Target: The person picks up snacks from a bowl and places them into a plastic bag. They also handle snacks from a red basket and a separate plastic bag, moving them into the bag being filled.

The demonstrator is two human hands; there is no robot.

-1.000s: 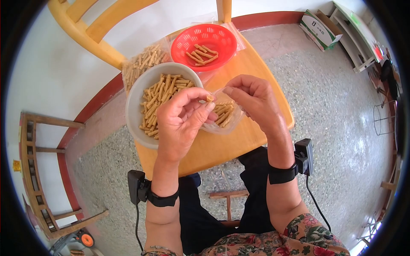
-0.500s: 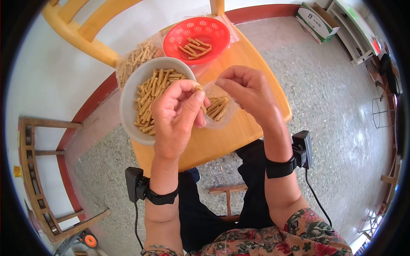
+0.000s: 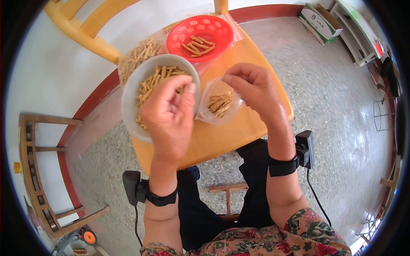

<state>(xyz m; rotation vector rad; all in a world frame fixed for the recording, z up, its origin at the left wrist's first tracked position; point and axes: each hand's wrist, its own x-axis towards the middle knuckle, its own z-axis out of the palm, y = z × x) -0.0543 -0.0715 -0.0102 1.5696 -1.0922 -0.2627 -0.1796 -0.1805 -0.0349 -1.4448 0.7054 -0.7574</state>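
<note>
Over the right part of a grey bowl (image 3: 128, 91) filled with short tan sticks (image 3: 149, 85) is my left hand (image 3: 170, 113), its thumb and index finger curled towards each other with a gap; nothing shows between them. My right hand (image 3: 255, 91) pinches the rim of a clear plastic bag (image 3: 234, 112). Several tan sticks (image 3: 220, 103) lie inside this bag, which rests on the wooden chair seat (image 3: 205, 145). Behind it stands a red plastic basket (image 3: 224, 47) with several sticks on its bottom.
A larger bag of sticks (image 3: 139, 55) lies behind the bowl, against the chair back (image 3: 92, 42). A wooden frame (image 3: 32, 170) stands at the left. A cardboard box (image 3: 320, 23) and a white shelf (image 3: 352, 32) are at the back right.
My left hand has drawn back left from the bag to over the bowl, and its fingers have parted. The bag's mouth is less covered, with my right hand still at its rim.
</note>
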